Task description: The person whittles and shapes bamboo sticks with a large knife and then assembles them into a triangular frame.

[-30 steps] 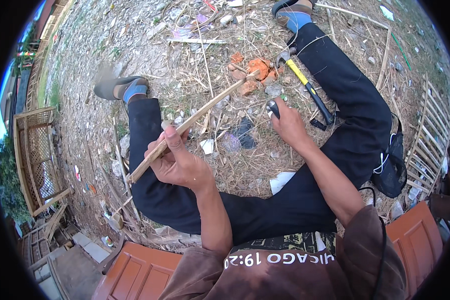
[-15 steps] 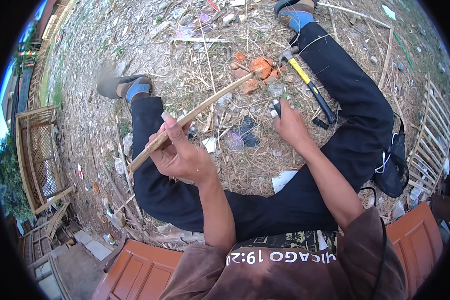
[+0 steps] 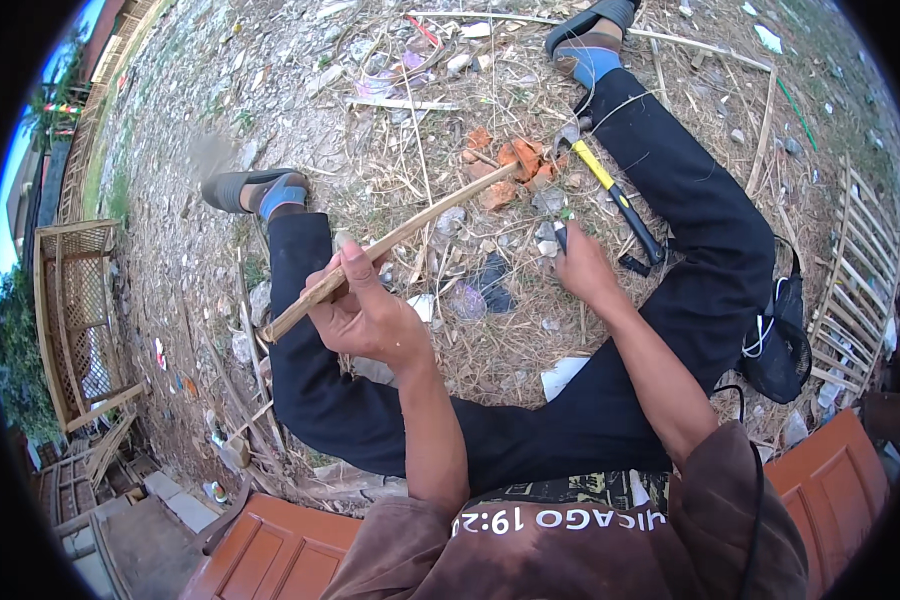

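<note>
A long split wooden stick [image 3: 440, 209] slants up and to the right, its far end over broken orange brick pieces [image 3: 523, 160]. My left hand [image 3: 375, 318] is closed round its near part, thumb along the top. Further right, my right hand [image 3: 588, 268] grips a small dark tool [image 3: 561, 238] that is mostly covered by the fingers; its kind does not show. It stays apart from the stick. A claw hammer [image 3: 621, 198] with a yellow and black handle lies on the ground between the right hand and my right leg.
My legs [image 3: 670, 170] spread to either side over dry grass and stones. A black mesh bag [image 3: 778, 335] sits by my right thigh, with a wooden slatted rack [image 3: 855, 280] beyond it. A lattice frame [image 3: 80, 315] stands at the left. Orange-brown panels [image 3: 275, 545] lie behind me.
The view has shifted slightly. My right hand has turned a little, and less of the dark tool shows. The left hand keeps its hold on the stick.
</note>
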Available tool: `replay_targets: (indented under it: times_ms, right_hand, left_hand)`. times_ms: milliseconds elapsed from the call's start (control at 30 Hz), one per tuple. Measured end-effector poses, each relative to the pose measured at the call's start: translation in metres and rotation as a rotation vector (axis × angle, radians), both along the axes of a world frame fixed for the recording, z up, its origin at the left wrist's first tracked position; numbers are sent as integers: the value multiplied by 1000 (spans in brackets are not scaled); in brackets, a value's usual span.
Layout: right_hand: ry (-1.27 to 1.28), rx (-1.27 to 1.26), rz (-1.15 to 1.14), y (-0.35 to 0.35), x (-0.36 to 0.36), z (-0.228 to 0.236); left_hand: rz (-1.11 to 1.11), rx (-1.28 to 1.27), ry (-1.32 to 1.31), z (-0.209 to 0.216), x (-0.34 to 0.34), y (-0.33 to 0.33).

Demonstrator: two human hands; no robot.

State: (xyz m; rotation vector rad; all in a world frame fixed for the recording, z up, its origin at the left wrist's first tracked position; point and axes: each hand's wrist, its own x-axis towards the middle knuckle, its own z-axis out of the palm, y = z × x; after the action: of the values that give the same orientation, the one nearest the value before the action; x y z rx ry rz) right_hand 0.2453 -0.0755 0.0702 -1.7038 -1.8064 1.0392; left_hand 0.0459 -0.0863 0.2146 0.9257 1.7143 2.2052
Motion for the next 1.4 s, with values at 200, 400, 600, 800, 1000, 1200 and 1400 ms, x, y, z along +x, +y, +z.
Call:
replay_targets:
  times_ms: [200, 400, 600, 800, 1000, 1200, 1400]
  right_hand:
    - [55, -21, 57, -5, -19, 21]
    - [44, -94, 42, -1, -6, 43]
    - [268, -4, 307, -12, -31, 113]
    - [-31, 43, 88, 15, 6, 43]
    - [124, 12, 255, -5, -25, 79]
    - [-33, -52, 119, 11, -2, 62]
    - [107, 50, 48, 6, 0, 25]
  left_hand:
    - [32, 26, 11, -5, -11, -3]
    - [-26, 45, -18, -17, -17, -11]
    - [-213, 154, 21, -28, -28, -20]
    - [-232, 186, 35, -30, -21, -24]
    - [-130, 119, -15, -21, -23, -17]
    - [-182, 136, 29, -20, -21, -17]
    - [-45, 102, -59, -18, -23, -6]
